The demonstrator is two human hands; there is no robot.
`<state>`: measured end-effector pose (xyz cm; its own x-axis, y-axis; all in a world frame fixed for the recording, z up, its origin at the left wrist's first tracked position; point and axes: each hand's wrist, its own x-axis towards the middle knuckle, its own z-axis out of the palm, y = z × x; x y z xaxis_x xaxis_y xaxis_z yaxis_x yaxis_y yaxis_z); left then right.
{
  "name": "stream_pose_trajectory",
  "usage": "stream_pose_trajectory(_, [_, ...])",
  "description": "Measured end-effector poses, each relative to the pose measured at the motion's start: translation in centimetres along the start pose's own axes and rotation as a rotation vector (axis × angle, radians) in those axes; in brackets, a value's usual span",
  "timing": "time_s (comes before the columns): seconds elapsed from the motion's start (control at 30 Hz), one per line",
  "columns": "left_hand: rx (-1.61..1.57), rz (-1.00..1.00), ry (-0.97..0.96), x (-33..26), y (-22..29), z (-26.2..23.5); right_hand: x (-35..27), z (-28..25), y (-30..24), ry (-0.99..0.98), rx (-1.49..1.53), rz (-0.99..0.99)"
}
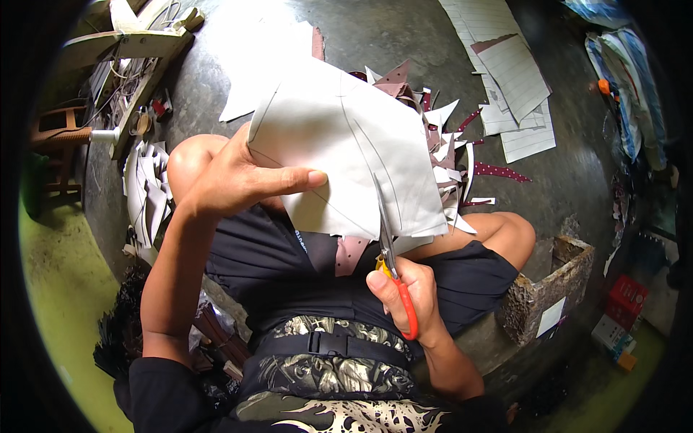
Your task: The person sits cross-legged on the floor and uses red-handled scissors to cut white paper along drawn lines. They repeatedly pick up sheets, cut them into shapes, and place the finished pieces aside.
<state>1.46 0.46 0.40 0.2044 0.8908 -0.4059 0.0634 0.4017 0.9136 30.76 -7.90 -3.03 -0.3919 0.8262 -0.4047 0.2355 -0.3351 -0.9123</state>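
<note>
My left hand (253, 173) grips a white sheet of material (317, 112) at its left edge, the thumb lying on top. Dark curved pencil-like lines are drawn on the sheet. In my right hand (422, 292) is a pair of scissors (388, 249) with red and yellow handles. The blades point away from me and meet the sheet's near edge, beside a drawn curve. How far apart the blades stand is hard to make out. A pink dotted piece (351, 254) shows below the sheet, over my lap.
A heap of white, pink and dark red dotted offcuts (451, 155) lies by my right knee. White lined sheets (516, 86) lie farther right. More white pieces (146, 187) are beside my left knee. A worn box (545, 289) stands at the right, a wooden frame (144, 54) at the left.
</note>
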Motion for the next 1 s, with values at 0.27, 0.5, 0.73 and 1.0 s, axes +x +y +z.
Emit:
stream_pose_trajectory(0.27, [0.046, -0.025, -0.05, 0.3, 0.7, -0.4, -0.5, -0.3, -0.1, -0.017, -0.025, 0.045])
stream_pose_trajectory(0.5, [0.153, -0.036, -0.076, 0.4, 0.2, -0.3, 0.1, -0.5, -0.2, -0.089, 0.018, 0.05])
stream_pose_trajectory(0.73, [0.126, 0.037, -0.128, 0.0, -0.3, 0.4, 0.6, 0.2, -0.4, -0.054, 0.028, 0.028])
stream_pose_trajectory(1.0, [0.11, 0.02, -0.147, 0.0, 0.1, 0.4, 0.4, 0.5, -0.2, -0.01, 0.039, 0.025])
